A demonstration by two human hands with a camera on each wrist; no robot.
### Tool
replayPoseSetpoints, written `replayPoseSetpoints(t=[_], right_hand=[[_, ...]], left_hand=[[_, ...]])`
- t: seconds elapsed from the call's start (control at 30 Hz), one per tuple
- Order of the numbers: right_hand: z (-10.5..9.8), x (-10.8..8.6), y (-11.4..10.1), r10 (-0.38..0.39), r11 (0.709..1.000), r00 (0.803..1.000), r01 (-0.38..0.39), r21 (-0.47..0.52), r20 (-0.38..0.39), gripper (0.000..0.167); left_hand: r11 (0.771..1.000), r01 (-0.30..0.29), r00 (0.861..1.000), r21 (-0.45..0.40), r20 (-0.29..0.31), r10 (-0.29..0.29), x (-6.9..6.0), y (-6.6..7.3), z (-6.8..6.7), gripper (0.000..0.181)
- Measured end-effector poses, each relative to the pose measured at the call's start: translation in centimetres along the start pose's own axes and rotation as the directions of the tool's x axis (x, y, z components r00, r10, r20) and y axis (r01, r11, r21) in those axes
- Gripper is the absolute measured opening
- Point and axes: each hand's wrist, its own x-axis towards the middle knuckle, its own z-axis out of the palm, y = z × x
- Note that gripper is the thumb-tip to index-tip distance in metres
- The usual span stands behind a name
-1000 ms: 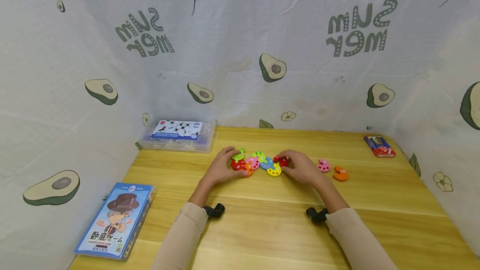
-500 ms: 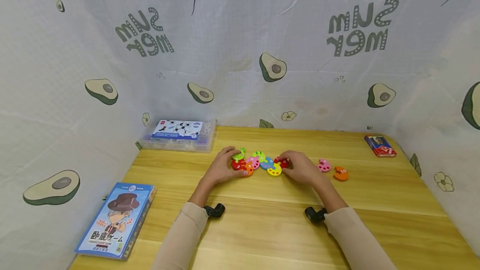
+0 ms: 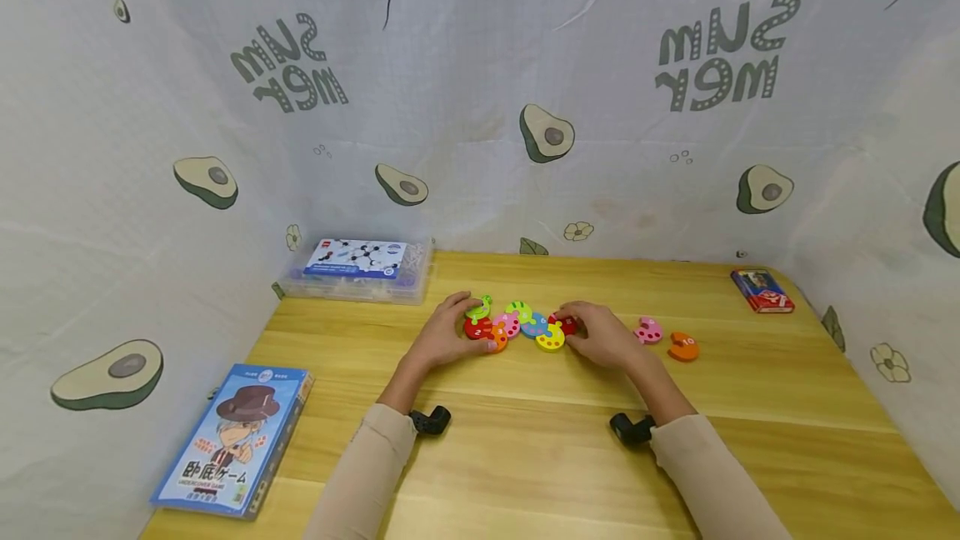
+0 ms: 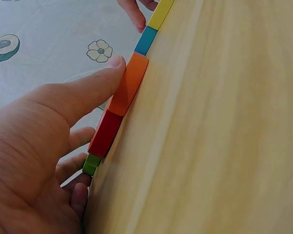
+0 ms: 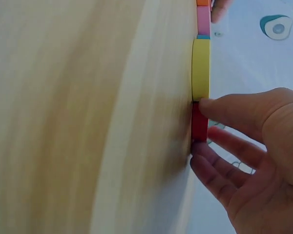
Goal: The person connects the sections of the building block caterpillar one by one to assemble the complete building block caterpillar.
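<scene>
Numbered wooden puzzle pieces lie joined in a zigzag chain on the table in the head view. My left hand (image 3: 446,336) spans the chain's left end, its thumb on the orange piece (image 4: 129,85) and its fingers by the green head piece (image 3: 477,309); a red piece (image 3: 474,329) lies between. Pink (image 3: 509,323), light green (image 3: 519,310), blue (image 3: 534,324) and yellow (image 3: 550,338) pieces follow rightward. At the right end my right hand (image 3: 600,333) pinches a red piece (image 5: 199,124) against the yellow one. Its far side is hidden by the fingers.
A loose pink piece (image 3: 648,330) and an orange piece marked 10 (image 3: 683,347) lie right of my right hand. At the back left sits a clear plastic case (image 3: 360,272). A blue game box (image 3: 234,440) lies front left, a small red card box (image 3: 762,290) back right.
Both hands keep nearly the same place on the chain. The whole head view shifts very slightly; no piece visibly moves against the others.
</scene>
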Motion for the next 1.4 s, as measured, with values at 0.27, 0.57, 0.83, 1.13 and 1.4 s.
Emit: replayPoseSetpoints(t=[0.27, 0.57, 0.83, 1.13, 1.4], right_hand=[[-1.0, -1.4, 1.1, 0.055, 0.997, 0.994, -0.049, 0.065, -0.094, 0.035], [-2.6, -4.1, 3.3, 0.102, 0.994, 0.977, -0.095, 0.049, -0.186, 0.036], [-4.1, -6.0, 5.0, 0.175, 0.984, 0.958, -0.174, 0.026, -0.225, 0.045], [-4.8, -6.6, 6.5, 0.304, 0.951, 0.933, -0.308, 0.007, -0.193, 0.067], [-4.8, -6.5, 6.9, 0.293, 0.952, 0.941, -0.304, -0.042, -0.169, 0.061]], left_hand=[[1.0, 0.005, 1.0, -0.01, 0.019, -0.005, -0.1, 0.2, 0.0, 0.088], [1.0, 0.01, 0.999, -0.007, 0.03, -0.01, 0.0, -0.2, 0.0, 0.087], [1.0, 0.005, 0.999, -0.012, 0.052, -0.004, 0.0, -0.3, 0.0, 0.086], [1.0, 0.009, 0.998, -0.022, 0.066, -0.007, 0.1, -0.2, -0.3, 0.085], [0.998, -0.007, 0.998, -0.06, 0.057, 0.01, 0.0, 0.0, -0.5, 0.085]])
